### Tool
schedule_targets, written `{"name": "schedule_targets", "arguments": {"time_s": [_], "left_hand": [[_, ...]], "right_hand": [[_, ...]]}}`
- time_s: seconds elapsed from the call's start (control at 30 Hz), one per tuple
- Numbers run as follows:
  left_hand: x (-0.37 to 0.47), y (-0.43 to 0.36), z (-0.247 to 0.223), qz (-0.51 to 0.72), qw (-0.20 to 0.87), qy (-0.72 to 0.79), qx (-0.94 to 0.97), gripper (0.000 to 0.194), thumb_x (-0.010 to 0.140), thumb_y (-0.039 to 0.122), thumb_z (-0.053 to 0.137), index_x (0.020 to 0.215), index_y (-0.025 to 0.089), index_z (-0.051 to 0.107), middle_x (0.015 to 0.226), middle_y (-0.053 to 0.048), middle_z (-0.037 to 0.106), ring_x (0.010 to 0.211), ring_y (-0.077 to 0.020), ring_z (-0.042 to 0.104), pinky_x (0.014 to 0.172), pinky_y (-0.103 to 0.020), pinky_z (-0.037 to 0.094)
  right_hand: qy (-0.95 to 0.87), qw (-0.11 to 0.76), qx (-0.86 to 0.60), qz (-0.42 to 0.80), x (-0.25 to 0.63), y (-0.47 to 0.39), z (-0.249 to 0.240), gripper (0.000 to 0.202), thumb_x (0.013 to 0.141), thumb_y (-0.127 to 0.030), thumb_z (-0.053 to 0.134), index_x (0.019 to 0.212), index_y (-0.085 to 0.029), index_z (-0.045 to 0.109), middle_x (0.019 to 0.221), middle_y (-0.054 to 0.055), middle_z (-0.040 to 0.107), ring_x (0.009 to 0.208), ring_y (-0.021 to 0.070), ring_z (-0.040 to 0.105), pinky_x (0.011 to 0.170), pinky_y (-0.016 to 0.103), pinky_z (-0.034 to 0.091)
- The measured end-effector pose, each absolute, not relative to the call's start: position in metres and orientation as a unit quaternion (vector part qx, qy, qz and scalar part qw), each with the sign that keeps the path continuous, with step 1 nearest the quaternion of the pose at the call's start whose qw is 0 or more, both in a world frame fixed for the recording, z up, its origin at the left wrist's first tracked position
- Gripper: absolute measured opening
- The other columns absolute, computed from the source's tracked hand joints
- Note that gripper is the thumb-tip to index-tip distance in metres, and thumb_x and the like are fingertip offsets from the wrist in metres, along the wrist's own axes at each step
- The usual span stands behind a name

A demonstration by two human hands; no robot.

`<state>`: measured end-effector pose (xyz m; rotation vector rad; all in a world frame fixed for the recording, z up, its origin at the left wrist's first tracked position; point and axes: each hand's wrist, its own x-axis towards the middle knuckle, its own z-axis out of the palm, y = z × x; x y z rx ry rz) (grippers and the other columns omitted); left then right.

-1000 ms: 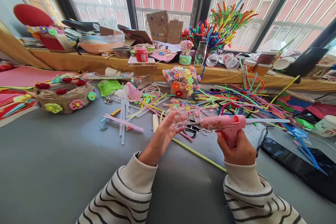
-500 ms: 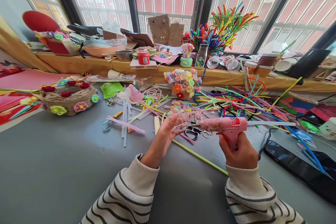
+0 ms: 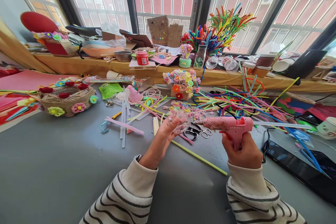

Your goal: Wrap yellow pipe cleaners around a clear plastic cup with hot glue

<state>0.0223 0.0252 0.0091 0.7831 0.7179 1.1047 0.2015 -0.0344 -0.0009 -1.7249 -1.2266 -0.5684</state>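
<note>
A clear plastic piece (image 3: 183, 123), round and see-through, is held up in my left hand (image 3: 161, 140), thumb on the near side. Its exact kind is hard to make out. My right hand (image 3: 243, 150) is wrapped round the handle of a pink glue gun (image 3: 227, 124), which lies level with its nozzle pointing left at the clear piece. A pale glue stick (image 3: 283, 125) sticks out of the gun's back end. Below and behind the nozzle lie black-handled scissors (image 3: 191, 133) and a small silver pair of scissors (image 3: 206, 132).
Behind my hands stands a small flower-covered basket (image 3: 181, 89); a woven basket (image 3: 68, 101) sits at left. Pipe cleaners (image 3: 241, 98) sprawl at back right. Loose glue sticks (image 3: 123, 126) lie left, a black phone (image 3: 296, 164) right. A crowded ledge (image 3: 154, 73) runs under the window.
The glue gun and my right hand have shifted slightly right, so the nozzle tip is farther from the clear piece. The left hand keeps nearly the same place.
</note>
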Motion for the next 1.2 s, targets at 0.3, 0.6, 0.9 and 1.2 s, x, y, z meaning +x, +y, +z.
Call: {"name": "schedule_targets", "arguments": {"time_s": [0.3, 0.6, 0.9, 1.2], "left_hand": [[0.022, 0.026, 0.009, 0.49, 0.717, 0.32, 0.379, 0.046, 0.067, 0.043, 0.059, 0.106, 0.02, 0.051, 0.108, -0.011, 0.061, 0.103, -0.0262, 0.054, 0.091, -0.041, 0.034], [0.022, 0.025, 0.009, 0.479, 0.715, 0.333, 0.385, 0.047, 0.066, 0.045, 0.059, 0.104, 0.019, 0.05, 0.108, -0.01, 0.06, 0.102, -0.0251, 0.054, 0.087, -0.037, 0.037], [0.023, 0.027, 0.007, 0.486, 0.715, 0.339, 0.372, 0.047, 0.065, 0.045, 0.06, 0.103, 0.02, 0.05, 0.107, -0.011, 0.061, 0.1, -0.0258, 0.055, 0.085, -0.038, 0.037], [0.023, 0.026, 0.009, 0.479, 0.711, 0.344, 0.383, 0.049, 0.066, 0.047, 0.059, 0.107, 0.021, 0.05, 0.107, -0.011, 0.061, 0.102, -0.0258, 0.053, 0.088, -0.04, 0.036]], "right_hand": [[-0.521, 0.45, -0.694, -0.212, 0.2, -0.035, -0.004, 0.025, 0.073, -0.037, 0.048, 0.07, -0.012, 0.054, 0.047, -0.004, 0.035, 0.037, 0.0076, 0.031, 0.037, 0.023, 0.027], [-0.535, 0.459, -0.667, -0.24, 0.204, -0.035, -0.007, 0.022, 0.073, -0.034, 0.049, 0.061, -0.015, 0.048, 0.046, -0.006, 0.034, 0.037, 0.0062, 0.03, 0.037, 0.021, 0.027], [-0.535, 0.449, -0.666, -0.263, 0.208, -0.033, -0.012, 0.022, 0.072, -0.035, 0.05, 0.063, -0.015, 0.051, 0.046, -0.005, 0.034, 0.038, 0.0074, 0.028, 0.037, 0.023, 0.026], [-0.538, 0.448, -0.665, -0.261, 0.206, -0.034, -0.01, 0.021, 0.074, -0.032, 0.048, 0.068, -0.013, 0.055, 0.046, -0.004, 0.036, 0.037, 0.0081, 0.031, 0.037, 0.023, 0.028]]}}
